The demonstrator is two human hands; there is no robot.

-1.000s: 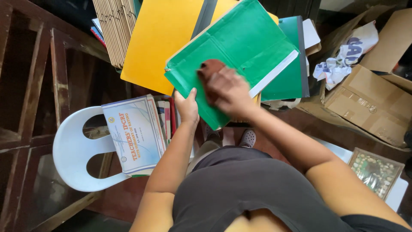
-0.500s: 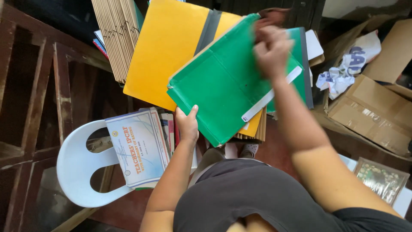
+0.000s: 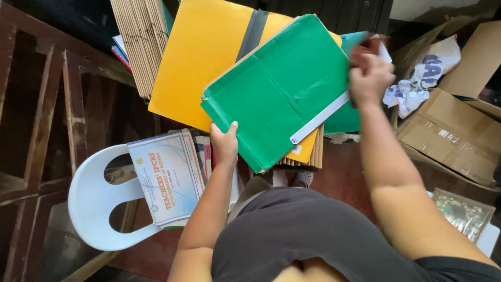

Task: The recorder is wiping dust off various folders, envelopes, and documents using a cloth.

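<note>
Green folder point(image 3: 276, 89) sits tilted on the yellow folder point(image 3: 203, 57), and my left hand point(image 3: 225, 143) pinches its lower edge. My right hand point(image 3: 369, 73) is fisted at its right end, blurred; I can't tell what it grips.

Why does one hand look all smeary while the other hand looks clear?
In the head view, the right hand is smeared by motion blur at the green folder's far edge, so what it grips cannot be told; the left hand, holding the folder's near edge, is sharp. Daylight is soft, without glare; the wooden frame on the left sits in shadow.
</note>
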